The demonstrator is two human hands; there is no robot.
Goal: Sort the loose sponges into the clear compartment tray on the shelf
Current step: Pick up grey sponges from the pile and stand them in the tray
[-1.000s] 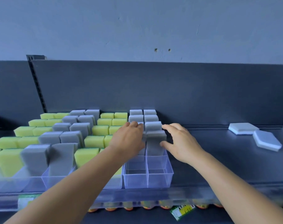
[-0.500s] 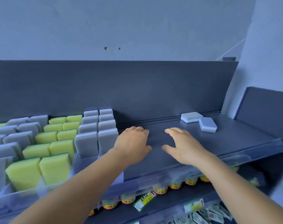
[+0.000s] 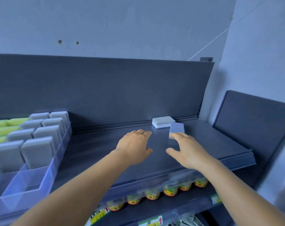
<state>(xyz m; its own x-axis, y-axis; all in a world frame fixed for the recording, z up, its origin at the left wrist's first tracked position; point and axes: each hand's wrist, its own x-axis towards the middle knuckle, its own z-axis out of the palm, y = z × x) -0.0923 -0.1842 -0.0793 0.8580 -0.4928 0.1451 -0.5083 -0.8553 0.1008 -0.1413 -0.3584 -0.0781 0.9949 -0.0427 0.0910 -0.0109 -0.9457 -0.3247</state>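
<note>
From the head view, the clear compartment tray (image 3: 45,181) is sitting at the left of the shelf (image 3: 211,147), mostly filled with upright grey and yellow-green sponges; its nearest compartments are showing empty. Two loose sponges are lying flat by the back wall: a white sponge (image 3: 163,122) and a blue-grey sponge (image 3: 176,130). The right hand (image 3: 187,151), fingers spread, is reaching its fingertips to the blue-grey one. The left hand (image 3: 135,145) is hovering open, holding nothing. Sorting looks nearly finished.
</note>
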